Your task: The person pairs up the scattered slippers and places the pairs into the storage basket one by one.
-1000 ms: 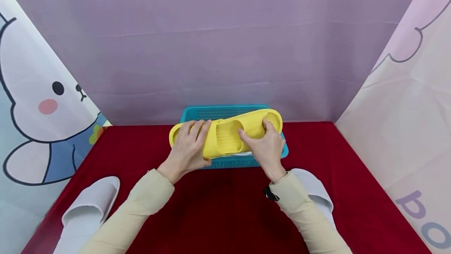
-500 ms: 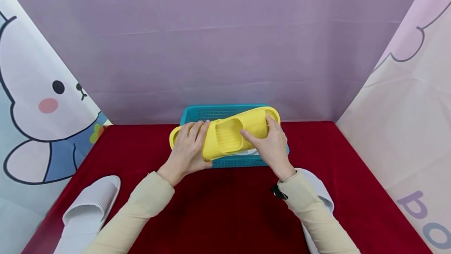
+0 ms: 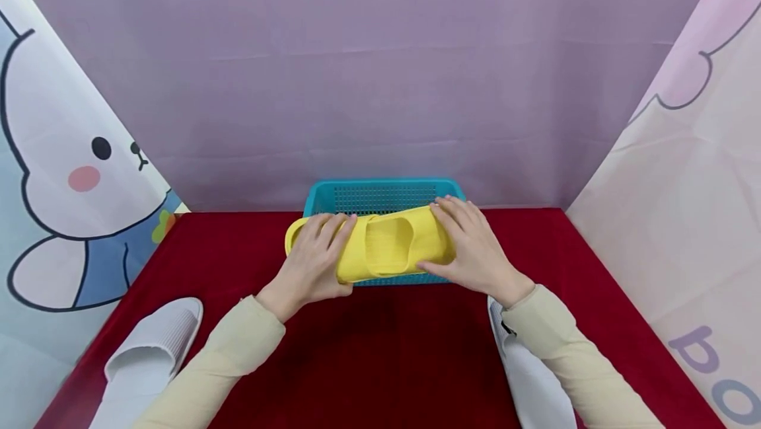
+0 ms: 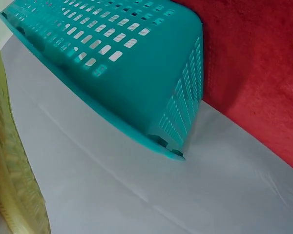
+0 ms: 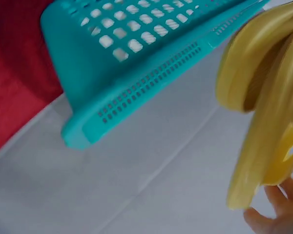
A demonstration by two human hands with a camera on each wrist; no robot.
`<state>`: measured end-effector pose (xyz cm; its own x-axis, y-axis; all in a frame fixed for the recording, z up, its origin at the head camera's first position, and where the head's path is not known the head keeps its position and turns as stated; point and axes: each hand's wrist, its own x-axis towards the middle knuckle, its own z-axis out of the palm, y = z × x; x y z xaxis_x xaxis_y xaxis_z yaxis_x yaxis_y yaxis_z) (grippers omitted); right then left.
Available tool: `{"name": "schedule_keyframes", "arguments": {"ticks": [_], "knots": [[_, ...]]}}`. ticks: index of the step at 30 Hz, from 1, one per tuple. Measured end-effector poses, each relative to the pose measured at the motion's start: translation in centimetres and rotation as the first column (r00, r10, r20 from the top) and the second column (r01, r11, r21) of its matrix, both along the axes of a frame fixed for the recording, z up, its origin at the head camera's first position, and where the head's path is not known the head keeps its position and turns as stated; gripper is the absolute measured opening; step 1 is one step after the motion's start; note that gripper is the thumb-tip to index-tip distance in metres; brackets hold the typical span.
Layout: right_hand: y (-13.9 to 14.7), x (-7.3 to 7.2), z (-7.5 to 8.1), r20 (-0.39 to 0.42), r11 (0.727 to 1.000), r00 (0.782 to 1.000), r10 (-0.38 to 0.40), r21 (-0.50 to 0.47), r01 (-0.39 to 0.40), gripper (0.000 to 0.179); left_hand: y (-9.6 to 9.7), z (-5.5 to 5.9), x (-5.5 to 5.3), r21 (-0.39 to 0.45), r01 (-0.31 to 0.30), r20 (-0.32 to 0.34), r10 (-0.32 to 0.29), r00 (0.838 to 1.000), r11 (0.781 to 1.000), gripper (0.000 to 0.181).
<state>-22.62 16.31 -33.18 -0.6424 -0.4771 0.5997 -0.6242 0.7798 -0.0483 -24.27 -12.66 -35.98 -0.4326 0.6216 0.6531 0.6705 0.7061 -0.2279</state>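
Observation:
A pair of yellow slippers [image 3: 389,247] is held together in front of the basket, overlapping its near side in the head view. My left hand [image 3: 310,258] grips the left end, fingers over the strap and thumb low on the near side. Around the right end curls my right hand [image 3: 475,252], fingers on the far edge and thumb at the near one. In the right wrist view the slippers [image 5: 263,126] show as two layers, with fingertips [image 5: 276,195] at the lower end. The left wrist view catches only a yellow edge [image 4: 14,180].
The teal plastic basket [image 3: 383,182] stands against the purple backdrop [image 3: 380,85] on red cloth [image 3: 380,356]. Pale contents show through its holes in the wrist views. A foot in a white slipper [image 3: 156,326] is at the left; another foot [image 3: 529,376] is partly under the right sleeve.
The right end of the slippers has come down and toward me, so the pair lies more level. My right hand has shifted outward around that end; the left hand keeps its grip.

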Motion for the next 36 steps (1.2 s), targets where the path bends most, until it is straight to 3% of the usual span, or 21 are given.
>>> {"name": "schedule_keyframes", "arguments": {"ticks": [4, 8, 25, 36], "knots": [[0.2, -0.2, 0.2, 0.008, 0.983, 1.0, 0.029, 0.181, -0.03, 0.115, 0.1, 0.1, 0.1, -0.027, 0.024, 0.002, -0.024, 1.0, 0.999, 0.108], [0.2, -0.2, 0.1, -0.027, 0.964, 0.998, 0.056, 0.262, -0.047, 0.127, 0.2, 0.1, 0.3, -0.048, 0.046, 0.014, -0.045, 0.999, 0.998, 0.109], [-0.5, -0.8, -0.6, -0.23, 0.951, 0.966, 0.119, 0.305, -0.044, 0.11, 0.6, 0.5, -0.3, -0.057, 0.082, -0.022, -0.083, 0.996, 0.995, 0.106], [-0.7, -0.8, -1.0, -0.217, 0.945, 0.969, 0.115, 0.323, -0.04, 0.112, 0.7, -0.1, -0.4, -0.075, 0.095, -0.041, -0.098, 0.994, 0.993, 0.106]]}}
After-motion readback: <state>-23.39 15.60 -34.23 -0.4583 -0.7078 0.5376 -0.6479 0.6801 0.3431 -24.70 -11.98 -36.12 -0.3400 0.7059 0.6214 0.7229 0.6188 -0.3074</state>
